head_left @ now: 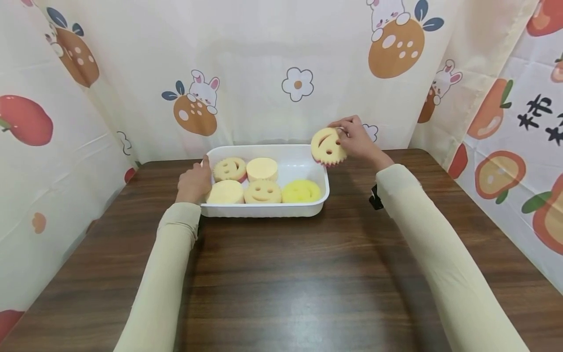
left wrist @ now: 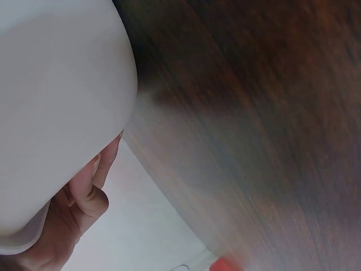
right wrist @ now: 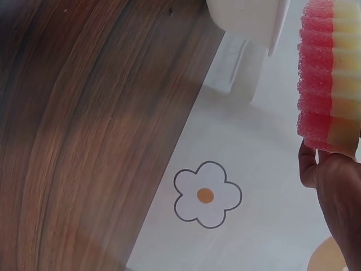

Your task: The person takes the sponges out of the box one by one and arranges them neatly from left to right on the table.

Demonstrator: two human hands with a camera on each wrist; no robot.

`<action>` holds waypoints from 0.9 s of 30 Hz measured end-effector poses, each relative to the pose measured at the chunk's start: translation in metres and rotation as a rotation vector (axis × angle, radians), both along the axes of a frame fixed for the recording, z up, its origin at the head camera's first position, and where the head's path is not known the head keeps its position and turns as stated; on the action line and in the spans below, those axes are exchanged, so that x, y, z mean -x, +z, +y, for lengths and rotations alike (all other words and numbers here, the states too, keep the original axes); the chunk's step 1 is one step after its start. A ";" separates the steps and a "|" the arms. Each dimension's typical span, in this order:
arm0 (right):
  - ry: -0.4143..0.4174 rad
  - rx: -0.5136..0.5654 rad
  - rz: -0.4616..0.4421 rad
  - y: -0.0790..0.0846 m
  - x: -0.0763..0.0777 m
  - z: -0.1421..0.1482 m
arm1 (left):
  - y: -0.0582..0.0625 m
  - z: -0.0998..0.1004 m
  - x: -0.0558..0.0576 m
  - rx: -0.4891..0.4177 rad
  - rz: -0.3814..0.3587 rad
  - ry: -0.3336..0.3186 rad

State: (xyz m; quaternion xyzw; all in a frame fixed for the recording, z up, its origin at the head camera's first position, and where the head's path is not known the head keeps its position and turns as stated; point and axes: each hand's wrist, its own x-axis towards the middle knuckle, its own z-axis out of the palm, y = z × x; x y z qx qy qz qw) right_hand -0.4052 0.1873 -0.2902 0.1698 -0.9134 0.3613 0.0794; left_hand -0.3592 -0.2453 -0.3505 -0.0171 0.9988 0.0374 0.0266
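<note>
At the back of the table, a white plastic tray (head_left: 264, 210) holds several round sponges. My left hand (head_left: 195, 182) grips the tray's left end; in the left wrist view its fingers (left wrist: 107, 161) bend against the outer wall. Above the tray's back right corner, my right hand (head_left: 355, 139) pinches a smiley-face sponge (head_left: 327, 146) by its edge, with the face tilted. In the right wrist view this sponge (right wrist: 330, 79) shows a red layer, a yellow layer and a scalloped side. Inside the tray are a bright yellow smiley sponge (head_left: 302, 191), pale smiley sponges (head_left: 263, 191) and plain pale round sponges (head_left: 262, 169).
The dark wood-grain table (head_left: 272, 274) spreads out in front of the tray. A printed curtain (head_left: 259, 58) with rabbits and fruit hangs close behind it, and fruit-patterned cloth (head_left: 506, 161) closes off the right side. The tray's back right part shows bare white floor.
</note>
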 end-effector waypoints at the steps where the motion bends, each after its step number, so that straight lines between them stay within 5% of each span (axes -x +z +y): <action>1: -0.008 -0.001 -0.007 0.000 0.000 0.001 | 0.000 0.000 0.000 0.001 0.000 0.000; 27: -0.039 -0.038 -0.070 -0.012 -0.001 0.021 | 0.001 0.000 -0.001 -0.007 0.004 -0.001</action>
